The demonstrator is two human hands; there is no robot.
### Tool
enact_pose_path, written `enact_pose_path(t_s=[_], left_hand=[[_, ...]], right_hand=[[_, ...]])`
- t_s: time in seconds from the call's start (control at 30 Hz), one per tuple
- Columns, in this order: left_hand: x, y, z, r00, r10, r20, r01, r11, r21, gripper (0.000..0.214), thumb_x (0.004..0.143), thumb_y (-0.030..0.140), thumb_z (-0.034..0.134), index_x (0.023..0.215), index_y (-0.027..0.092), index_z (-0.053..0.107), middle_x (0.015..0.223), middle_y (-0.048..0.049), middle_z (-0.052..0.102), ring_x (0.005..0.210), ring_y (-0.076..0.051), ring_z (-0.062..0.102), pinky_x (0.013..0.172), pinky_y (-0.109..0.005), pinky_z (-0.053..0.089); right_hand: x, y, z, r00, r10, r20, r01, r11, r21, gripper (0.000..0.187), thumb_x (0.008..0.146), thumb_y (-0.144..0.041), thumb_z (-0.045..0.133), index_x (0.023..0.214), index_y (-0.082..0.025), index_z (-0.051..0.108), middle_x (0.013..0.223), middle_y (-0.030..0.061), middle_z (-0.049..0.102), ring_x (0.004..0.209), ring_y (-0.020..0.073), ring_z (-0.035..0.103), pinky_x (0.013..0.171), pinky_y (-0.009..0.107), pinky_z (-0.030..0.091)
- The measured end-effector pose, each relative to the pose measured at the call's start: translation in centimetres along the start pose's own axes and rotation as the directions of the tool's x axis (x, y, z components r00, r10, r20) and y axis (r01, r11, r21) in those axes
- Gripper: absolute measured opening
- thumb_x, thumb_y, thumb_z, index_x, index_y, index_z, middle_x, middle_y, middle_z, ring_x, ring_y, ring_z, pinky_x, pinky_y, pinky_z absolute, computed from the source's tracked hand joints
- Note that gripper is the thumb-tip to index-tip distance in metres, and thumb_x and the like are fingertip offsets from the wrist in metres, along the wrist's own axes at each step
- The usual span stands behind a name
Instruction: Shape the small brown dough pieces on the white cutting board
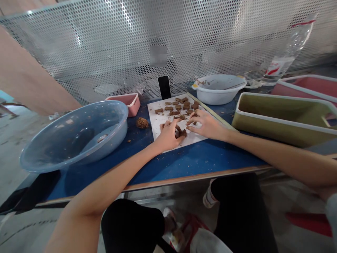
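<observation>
A white board [158, 131] lies on the blue table, with several brown bone-shaped pieces [174, 113] spread over its far half. My left hand [168, 136] is at the board's near side, fingers and thumb curled round a dark brown bone-shaped piece [181, 133]. Part of that piece is hidden by the fingers. To its right, my right hand [209, 125] hovers low over the board with fingers bent and apart. Small brown bits lie under its fingertips, and I see nothing clearly gripped there. A rough brown lump [142, 123] rests on the table left of the board.
A large blue basin [116, 131] stands at the left, a small pink bin [134, 105] behind it. A phone [164, 87] leans on the perforated metal panel [184, 28]. At right are a white basin [218, 96], an olive bin [273, 128], a pink bin [281, 86] and a plastic bottle [279, 65].
</observation>
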State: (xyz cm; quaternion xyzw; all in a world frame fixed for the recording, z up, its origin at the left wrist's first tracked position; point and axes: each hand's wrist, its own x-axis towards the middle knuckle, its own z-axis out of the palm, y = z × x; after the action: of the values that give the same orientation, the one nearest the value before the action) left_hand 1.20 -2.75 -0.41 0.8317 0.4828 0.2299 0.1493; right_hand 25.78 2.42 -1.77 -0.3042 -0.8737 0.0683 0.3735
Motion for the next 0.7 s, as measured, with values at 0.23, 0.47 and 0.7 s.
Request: enact_pose_path(t_s=[0.23,0.47,0.7], left_hand=[[0.1,0.1,0.1,0.999,-0.017,-0.037,0.018,1.000,0.014,0.068,0.096,0.038,0.076,0.156,0.021,0.048,0.119,-0.0109,0.080,0.134,-0.040,0.055,0.112,-0.059,0.037],[0.1,0.1,0.1,0.999,-0.022,-0.037,0.022,1.000,0.011,0.067,0.095,0.038,0.076,0.154,0.023,0.049,0.115,-0.0106,0.078,0.133,-0.041,0.055,0.112,-0.060,0.037],[0.2,-0.2,0.4,0.999,-0.012,-0.041,0.012,1.000,0.001,0.068,0.095,0.039,0.076,0.154,0.023,0.048,0.114,-0.0099,0.078,0.133,-0.041,0.055,0.111,-0.058,0.037]], right_hand=[[-0.7,-1.7,1.8,0.984,0.172,-0.040,-0.175,0.979,-0.109,0.021,0.098,-0.047,0.078,0.097,-0.027,0.086,0.125,0.0118,0.071,0.123,0.0380,0.063,0.113,0.066,0.046],[-0.5,-1.9,1.8,0.981,0.190,-0.044,-0.194,0.973,-0.127,0.021,0.099,-0.045,0.076,0.091,-0.027,0.085,0.121,0.0099,0.073,0.120,0.0371,0.061,0.109,0.063,0.042],[-0.4,-2.3,1.8,0.983,0.179,-0.028,-0.181,0.976,-0.119,0.010,0.096,-0.033,0.077,0.089,-0.028,0.083,0.120,0.0083,0.073,0.120,0.0367,0.060,0.107,0.061,0.040]])
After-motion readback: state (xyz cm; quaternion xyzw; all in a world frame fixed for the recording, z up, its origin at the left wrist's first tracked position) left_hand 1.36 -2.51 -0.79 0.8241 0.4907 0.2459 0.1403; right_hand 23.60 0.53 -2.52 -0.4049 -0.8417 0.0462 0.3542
